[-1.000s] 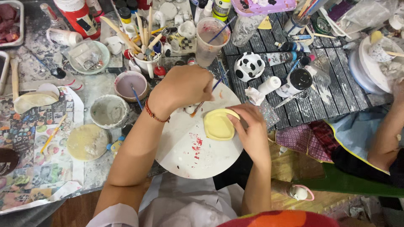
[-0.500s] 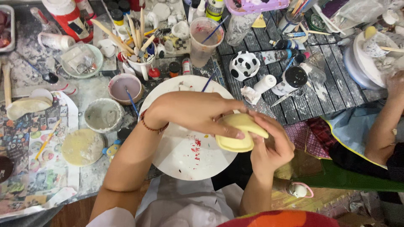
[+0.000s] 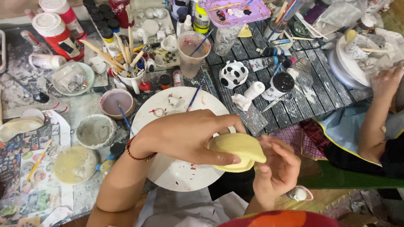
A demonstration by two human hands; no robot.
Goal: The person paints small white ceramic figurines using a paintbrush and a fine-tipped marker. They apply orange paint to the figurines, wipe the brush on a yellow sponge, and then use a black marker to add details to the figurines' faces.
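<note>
The pale yellow clay piece (image 3: 237, 151) is now lifted off the white round plate (image 3: 176, 172) and held in the air between both hands, while a moment ago it lay flat on that plate. The left hand (image 3: 189, 136) closes on it from above with fingers and thumb, and the right hand (image 3: 277, 168) supports its far edge from below, so the two hands are together on the piece. Just beyond the left hand a blue brush (image 3: 194, 97) lies on the plate, and further away stands a cup of cloudy water (image 3: 192, 49); another person's arm (image 3: 372, 122) rests well to the right.
</note>
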